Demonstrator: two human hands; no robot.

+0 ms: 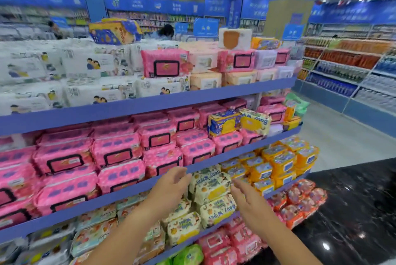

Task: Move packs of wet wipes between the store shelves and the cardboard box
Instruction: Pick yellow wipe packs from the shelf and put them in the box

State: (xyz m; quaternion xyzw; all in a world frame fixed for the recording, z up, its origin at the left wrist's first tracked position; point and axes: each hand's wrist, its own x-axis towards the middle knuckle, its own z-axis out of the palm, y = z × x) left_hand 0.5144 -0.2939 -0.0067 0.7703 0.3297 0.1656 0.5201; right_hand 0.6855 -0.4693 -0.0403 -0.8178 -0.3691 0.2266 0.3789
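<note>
Tiered blue store shelves (150,102) hold many packs of wet wipes. A stack of cream-yellow "Baby Wipes" packs (211,192) sits on the third shelf down, in the middle. My left hand (171,187) reaches toward the stack's left side with fingers relaxed, holding nothing. My right hand (246,200) is at the stack's right side, fingers straight and apart, also holding nothing. Both hands flank the top packs; whether they touch them is unclear. No cardboard box is in view.
Pink packs (115,153) fill the shelf above, white packs (64,72) the top shelf, orange packs (280,162) lie to the right. A dark glossy floor (353,211) spreads at the right. Further shelving (347,65) lines the aisle, and people stand behind the display.
</note>
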